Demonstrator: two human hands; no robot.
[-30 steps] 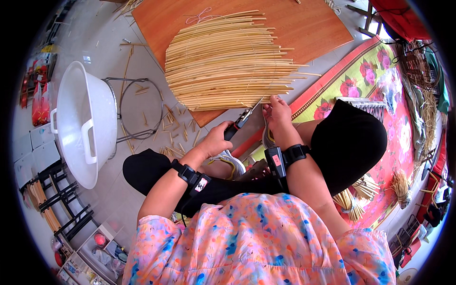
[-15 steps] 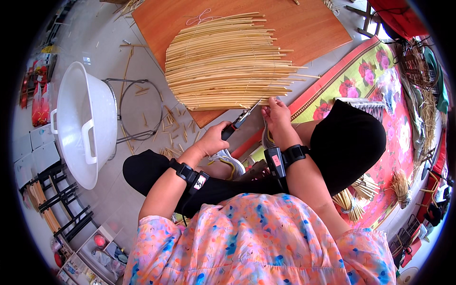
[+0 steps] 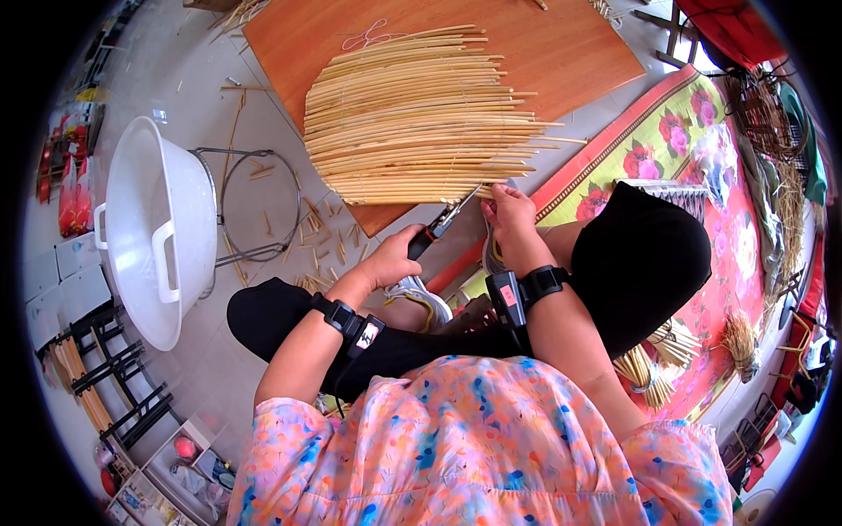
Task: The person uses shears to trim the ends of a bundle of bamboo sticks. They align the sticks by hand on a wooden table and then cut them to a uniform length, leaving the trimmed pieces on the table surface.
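A mat of pale straw stalks (image 3: 421, 123), tied side by side with thin thread, lies on a wooden board with its near edge over the board's corner. My left hand (image 3: 392, 260) is wrapped round the dark, red-marked handles of a pair of pruning shears (image 3: 445, 221). Their metal blades reach up to the mat's near edge, close to its right end. There my right hand (image 3: 511, 213) pinches the stalk ends, fingertips just right of the blade tips. Whether the blades are closed on a stalk is too small to tell.
The brown wooden board (image 3: 579, 61) lies ahead. At left, a large white basin (image 3: 189, 219) leans on its side by a round metal stand (image 3: 300, 193). Cut stalk pieces (image 3: 320, 232) litter the floor. Tied stalk bundles (image 3: 645, 379) rest on a flowered mat (image 3: 605, 197) at right.
My right hand has drawn slightly left, nearer the shears' tips, and the straw mat has shifted a touch left with it. My left hand keeps its grip in nearly the same place.
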